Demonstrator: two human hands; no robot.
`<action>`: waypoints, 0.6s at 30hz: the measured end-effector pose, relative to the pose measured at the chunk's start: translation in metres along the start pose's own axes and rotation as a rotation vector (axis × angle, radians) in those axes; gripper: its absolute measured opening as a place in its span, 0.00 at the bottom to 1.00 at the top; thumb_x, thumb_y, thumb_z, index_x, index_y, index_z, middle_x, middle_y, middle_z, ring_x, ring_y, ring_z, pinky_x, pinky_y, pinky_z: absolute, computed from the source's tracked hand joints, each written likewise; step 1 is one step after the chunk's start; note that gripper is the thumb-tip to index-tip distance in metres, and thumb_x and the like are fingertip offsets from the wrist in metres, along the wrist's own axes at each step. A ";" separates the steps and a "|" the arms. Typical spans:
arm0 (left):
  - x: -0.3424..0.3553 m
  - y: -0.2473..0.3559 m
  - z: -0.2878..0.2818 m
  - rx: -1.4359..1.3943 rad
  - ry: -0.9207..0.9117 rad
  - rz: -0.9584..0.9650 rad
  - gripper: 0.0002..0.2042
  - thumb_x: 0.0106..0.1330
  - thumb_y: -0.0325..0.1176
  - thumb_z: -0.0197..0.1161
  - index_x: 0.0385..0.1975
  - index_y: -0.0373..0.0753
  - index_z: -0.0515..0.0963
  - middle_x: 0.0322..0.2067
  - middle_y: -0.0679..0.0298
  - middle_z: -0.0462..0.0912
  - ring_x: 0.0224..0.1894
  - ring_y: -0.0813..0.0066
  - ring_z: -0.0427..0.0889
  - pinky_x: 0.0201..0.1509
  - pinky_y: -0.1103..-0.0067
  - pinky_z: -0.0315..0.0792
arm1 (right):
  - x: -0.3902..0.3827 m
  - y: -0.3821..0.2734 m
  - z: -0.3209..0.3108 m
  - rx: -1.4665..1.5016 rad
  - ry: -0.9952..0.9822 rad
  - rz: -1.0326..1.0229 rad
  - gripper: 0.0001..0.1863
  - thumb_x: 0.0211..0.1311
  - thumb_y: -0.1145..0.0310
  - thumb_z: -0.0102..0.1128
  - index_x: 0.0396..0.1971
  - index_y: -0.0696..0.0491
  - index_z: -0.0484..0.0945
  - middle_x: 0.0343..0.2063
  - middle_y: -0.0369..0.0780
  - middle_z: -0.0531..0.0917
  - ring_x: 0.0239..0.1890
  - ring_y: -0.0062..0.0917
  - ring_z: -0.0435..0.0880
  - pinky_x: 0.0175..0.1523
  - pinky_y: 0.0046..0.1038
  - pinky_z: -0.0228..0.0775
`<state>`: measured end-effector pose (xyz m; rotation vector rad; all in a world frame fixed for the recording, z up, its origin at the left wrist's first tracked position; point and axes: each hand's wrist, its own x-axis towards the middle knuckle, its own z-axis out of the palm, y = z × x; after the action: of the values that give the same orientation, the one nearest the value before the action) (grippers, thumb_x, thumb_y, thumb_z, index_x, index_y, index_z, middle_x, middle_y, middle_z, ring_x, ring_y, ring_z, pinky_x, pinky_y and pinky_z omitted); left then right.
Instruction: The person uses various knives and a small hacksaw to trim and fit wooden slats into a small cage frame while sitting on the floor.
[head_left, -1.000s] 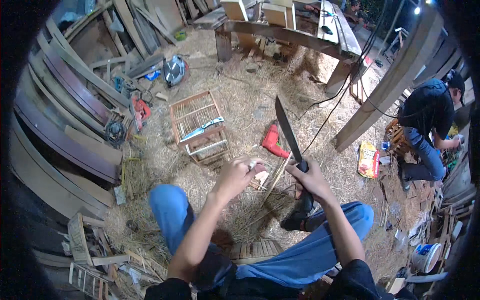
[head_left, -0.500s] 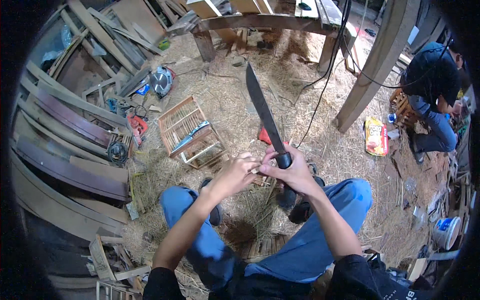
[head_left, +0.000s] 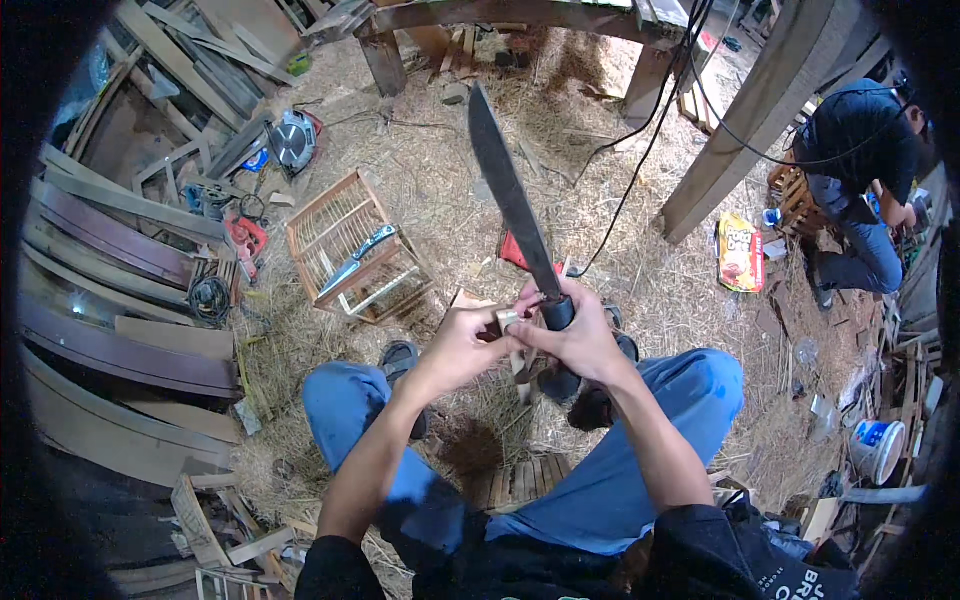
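Note:
Before my knees, a large machete [head_left: 512, 195] with a dark blade and black handle points up and away, slightly left. My right hand [head_left: 590, 345] is closed round its handle, thumb and fingertips reaching left. Pinched between the fingers of my left hand [head_left: 458, 345] is a small pale strip of wood or bamboo [head_left: 520, 374], its end hanging below the hands. My right fingertips touch the strip too, close beside the machete's handle; the fingers hide part of it. Left of the blade stands a small slatted wooden cage [head_left: 325, 225] with a blue-handled knife [head_left: 360, 262] lying on it.
Straw and shavings cover the floor. A circular saw [head_left: 293, 142] and a red power tool [head_left: 245, 240] lie left, by stacked boards [head_left: 130, 350]. A wooden post [head_left: 745, 130] and hanging cables [head_left: 640, 170] stand ahead right. Another person [head_left: 860, 170] crouches at far right, near a yellow-red bag [head_left: 740, 252].
My hands have shifted slightly left and closer together. More of the pale strip now shows between and below my fingers. The whole view has tilted a little.

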<state>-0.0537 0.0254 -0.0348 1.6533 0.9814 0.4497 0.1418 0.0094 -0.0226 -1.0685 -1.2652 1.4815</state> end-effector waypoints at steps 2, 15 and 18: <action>-0.006 -0.004 0.000 -0.259 0.186 0.052 0.11 0.66 0.23 0.65 0.47 0.31 0.80 0.39 0.66 0.85 0.41 0.82 0.81 0.46 0.79 0.76 | 0.004 0.000 0.002 0.052 0.024 0.042 0.17 0.52 0.78 0.73 0.41 0.57 0.76 0.35 0.33 0.82 0.39 0.14 0.80 0.46 0.20 0.73; -0.030 -0.019 0.001 0.042 0.434 0.223 0.12 0.61 0.21 0.69 0.44 0.32 0.80 0.39 0.62 0.86 0.43 0.77 0.85 0.48 0.79 0.78 | -0.006 -0.006 0.020 0.112 0.046 0.082 0.19 0.52 0.76 0.73 0.42 0.56 0.74 0.34 0.34 0.83 0.35 0.13 0.80 0.40 0.19 0.75; -0.031 -0.002 0.009 0.184 0.562 0.308 0.16 0.58 0.22 0.70 0.47 0.34 0.80 0.39 0.58 0.87 0.42 0.70 0.87 0.46 0.76 0.80 | -0.005 -0.001 0.023 0.071 0.056 0.051 0.17 0.53 0.77 0.71 0.41 0.57 0.74 0.35 0.35 0.84 0.37 0.15 0.81 0.43 0.21 0.75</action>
<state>-0.0657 -0.0045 -0.0340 1.8985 1.2007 1.1024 0.1206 -0.0009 -0.0188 -1.0947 -1.1460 1.5136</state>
